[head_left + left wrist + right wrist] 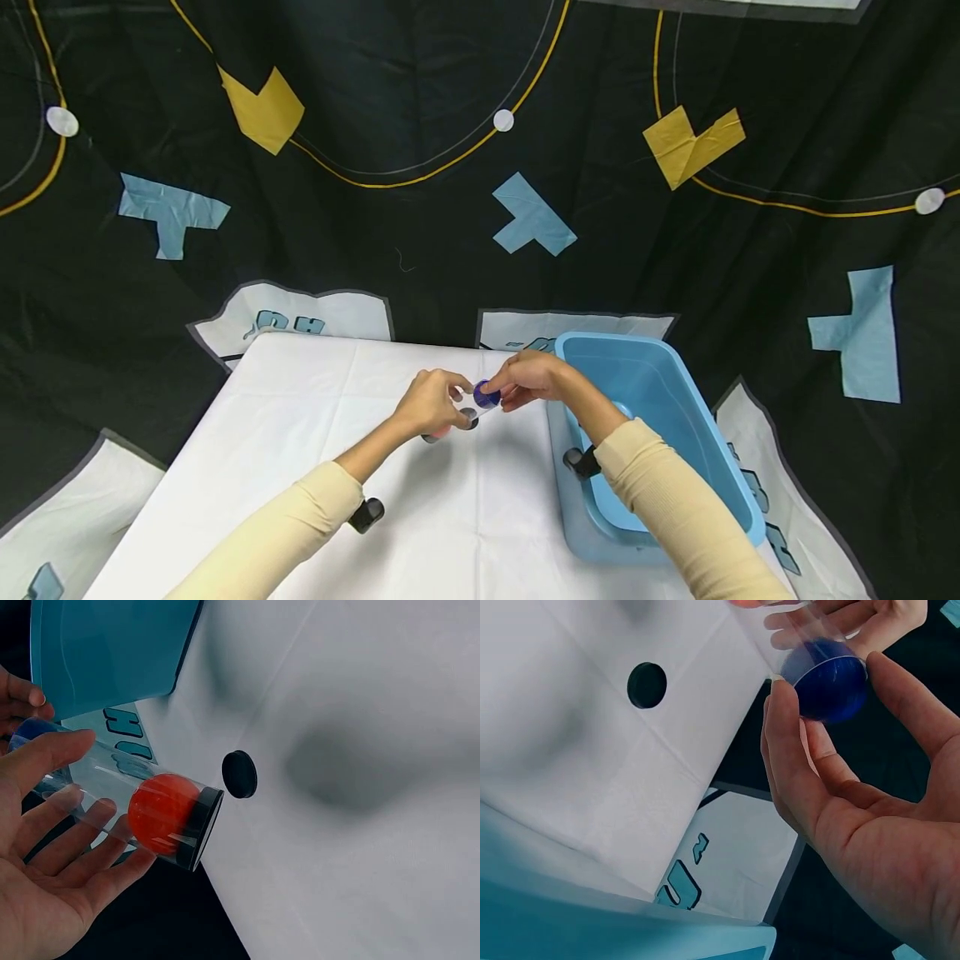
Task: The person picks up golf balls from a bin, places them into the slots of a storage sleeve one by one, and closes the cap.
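A clear plastic tube (105,784) lies tilted in my left hand (56,847), which grips it round the side with thumb and fingers. Inside its lower end an orange-red ball (161,814) rests against a black end cap (201,829). At the tube's uncapped end is a blue ball (832,690), partly past the rim. My right hand (870,802) pinches there, thumb and forefinger on opposite sides of the ball, right at the rim. In the head view both hands meet over the table, the left hand (433,402) and the right hand (528,377) at either end of the tube.
A loose black cap (240,774) lies on the white table cover (315,408) below the tube. The large light-blue bin (652,367) stands at the table's right side, under my right forearm. A black curtain (420,250) hangs behind.
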Demonstrator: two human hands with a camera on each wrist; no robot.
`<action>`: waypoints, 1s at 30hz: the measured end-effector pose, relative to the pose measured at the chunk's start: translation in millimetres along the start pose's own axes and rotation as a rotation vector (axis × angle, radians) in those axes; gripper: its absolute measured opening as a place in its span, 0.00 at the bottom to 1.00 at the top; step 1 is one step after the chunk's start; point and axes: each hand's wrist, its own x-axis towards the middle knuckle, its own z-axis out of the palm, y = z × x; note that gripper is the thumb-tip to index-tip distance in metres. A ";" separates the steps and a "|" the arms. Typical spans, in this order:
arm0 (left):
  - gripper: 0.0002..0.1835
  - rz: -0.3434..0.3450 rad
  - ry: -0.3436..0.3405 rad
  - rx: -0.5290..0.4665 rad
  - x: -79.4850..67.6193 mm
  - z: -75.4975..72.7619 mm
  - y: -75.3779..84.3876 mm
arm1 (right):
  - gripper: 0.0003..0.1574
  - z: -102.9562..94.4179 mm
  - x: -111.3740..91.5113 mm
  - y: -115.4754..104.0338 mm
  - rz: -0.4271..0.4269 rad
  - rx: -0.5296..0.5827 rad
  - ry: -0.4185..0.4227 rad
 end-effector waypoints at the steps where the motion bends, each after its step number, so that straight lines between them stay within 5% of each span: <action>1: 0.25 0.000 -0.002 0.001 0.2 0.0 -0.4 | 0.20 0.2 0.3 -0.4 0.004 0.001 0.002; 14: 0.24 -0.005 -0.023 -0.057 -0.9 0.1 -4.3 | 0.25 -9.2 -2.1 0.2 -0.024 -0.009 0.025; 22: 0.25 -0.025 0.008 -0.060 -1.7 -1.2 -7.1 | 0.28 -49.0 -19.9 3.1 -0.053 0.005 0.099; 30: 0.24 -0.029 0.013 -0.075 -0.5 -2.3 -11.3 | 0.33 -94.0 -33.7 34.3 -0.049 0.010 0.160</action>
